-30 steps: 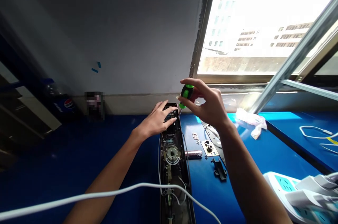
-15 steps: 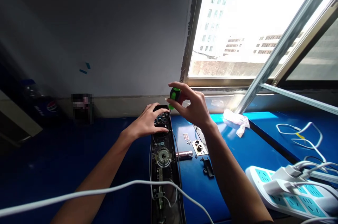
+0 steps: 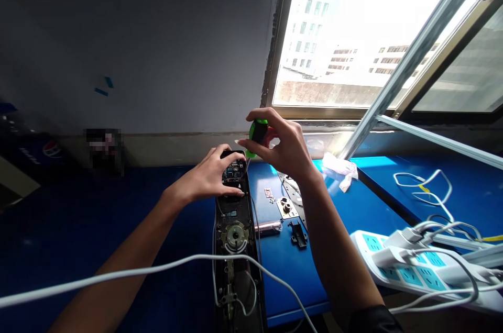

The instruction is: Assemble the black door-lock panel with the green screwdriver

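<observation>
My right hand (image 3: pixel 285 139) grips the green and black handle of a screwdriver (image 3: pixel 258 137), its thumb and fingers around it. The shaft points down to the right edge of a long black device housing (image 3: pixel 241 223) near its far end; the tip is too small to make out. My left hand (image 3: pixel 214 173) is closed around that far end, thumb and fingers spanning a circuit board (image 3: pixel 233 171). Farther down the open housing sit a round metal part (image 3: pixel 235 236) and thin white wires.
Right of the housing lie a metallic cylinder (image 3: pixel 269 228), a square metal plate (image 3: pixel 287 207), a black plastic bracket (image 3: pixel 298 234) and tiny screws. A white cable (image 3: pixel 188 258) crosses in front. A power strip (image 3: pixel 416 265) with plugs stands at right. Behind is a window (image 3: pixel 334 87).
The view has shifted, so the scene sits farther left and slightly higher. Both hands keep their places at the housing's far end; the screwdriver leans a little more. A dark right sleeve shows more.
</observation>
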Demonstrator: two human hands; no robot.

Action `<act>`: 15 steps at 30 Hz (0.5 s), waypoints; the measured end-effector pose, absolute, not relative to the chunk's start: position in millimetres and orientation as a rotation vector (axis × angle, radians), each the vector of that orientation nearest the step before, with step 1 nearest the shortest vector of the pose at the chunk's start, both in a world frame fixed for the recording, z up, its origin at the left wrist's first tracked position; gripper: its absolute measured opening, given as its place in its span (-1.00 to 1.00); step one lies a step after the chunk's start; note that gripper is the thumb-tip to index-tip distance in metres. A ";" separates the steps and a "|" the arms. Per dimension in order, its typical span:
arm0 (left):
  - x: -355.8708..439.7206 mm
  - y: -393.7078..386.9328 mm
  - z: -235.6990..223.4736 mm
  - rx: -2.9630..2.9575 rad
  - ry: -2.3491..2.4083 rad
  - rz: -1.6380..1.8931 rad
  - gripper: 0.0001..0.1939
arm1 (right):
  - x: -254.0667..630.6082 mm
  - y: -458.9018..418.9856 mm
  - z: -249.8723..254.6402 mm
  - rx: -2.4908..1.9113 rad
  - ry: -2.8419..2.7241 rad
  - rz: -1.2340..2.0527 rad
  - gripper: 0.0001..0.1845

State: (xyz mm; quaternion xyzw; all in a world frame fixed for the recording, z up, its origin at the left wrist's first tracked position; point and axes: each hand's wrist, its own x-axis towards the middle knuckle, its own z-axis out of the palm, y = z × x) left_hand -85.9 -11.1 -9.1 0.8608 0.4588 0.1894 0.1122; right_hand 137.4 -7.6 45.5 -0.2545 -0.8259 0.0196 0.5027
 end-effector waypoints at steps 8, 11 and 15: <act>-78.0 -31.2 4.0 2.596 1.390 0.478 -0.04 | 142.4 -29.9 60.4 -0.612 -2.028 -0.099 -0.71; -74.1 -38.2 6.7 2.629 1.397 0.479 -0.05 | 142.4 -38.3 63.8 -0.598 -2.050 -0.088 -0.79; -71.0 -42.6 6.6 2.647 1.405 0.465 -0.07 | 143.9 -43.7 66.5 -0.596 -2.051 -0.086 -0.87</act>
